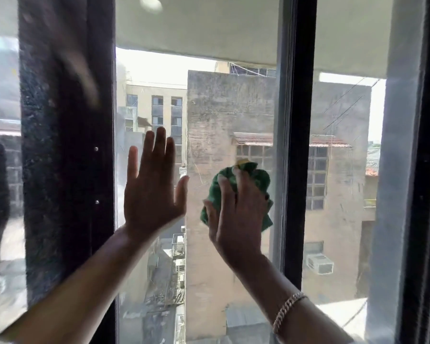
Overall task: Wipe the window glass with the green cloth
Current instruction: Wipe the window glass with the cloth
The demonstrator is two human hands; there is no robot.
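Green cloth (241, 192) is bunched up under your right hand (236, 214), pressed flat on the window glass (209, 108), right of pane centre and just left of the black mullion (299, 145). Right fingers (224, 192) are spread over the wad, holding it against the glass by palm pressure more than by a pinch.

Handling, as I judge it: cloth is soft, light, limp. It will fold and creep out from under the palm, so keep the bulk under the palm heel and fingertips, not at a loose corner. Glass is rigid, smooth and slippery; push evenly, not hard.

Left hand (152, 187) is empty, fingers wide, palm toward the glass left of the cloth, thumb near it but apart. Can't tell if it actually touches the pane.

In the way: the left hand blocks a leftward stroke. The mullion stops travel to the right. Dark frame post (67, 145) bounds the pane beyond the left hand, with two small screw heads (96, 175) on its edge. Bracelet (287, 311) on the right wrist could tap the glass on low passes.
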